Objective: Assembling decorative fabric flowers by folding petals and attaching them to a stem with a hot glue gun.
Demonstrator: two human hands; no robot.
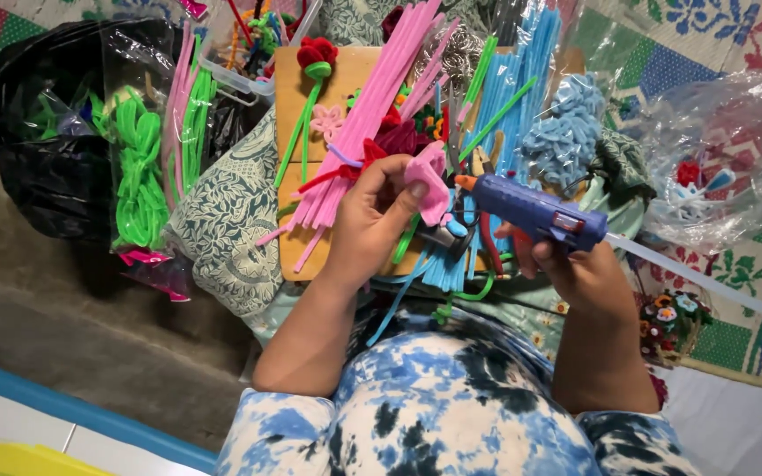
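My left hand (372,216) grips a small pink fuzzy craft piece (428,182) shaped from pipe cleaner, held up over the work board. My right hand (575,264) holds a blue hot glue gun (535,211). Its orange nozzle (465,182) points left and sits right beside the pink piece. A clear glue stick (707,280) juts out of the gun's back toward the right. Under both hands lie bundles of pink pipe cleaners (372,106) and light blue pipe cleaners (513,88).
A wooden board (293,88) carries a red pipe-cleaner rose on a green stem (315,57). Green pipe cleaners in clear bags (143,167) lie left, beside a black plastic bag (37,159). A patterned cushion (227,220), a clear bag (716,167) and a small flower basket (672,322) surround me.
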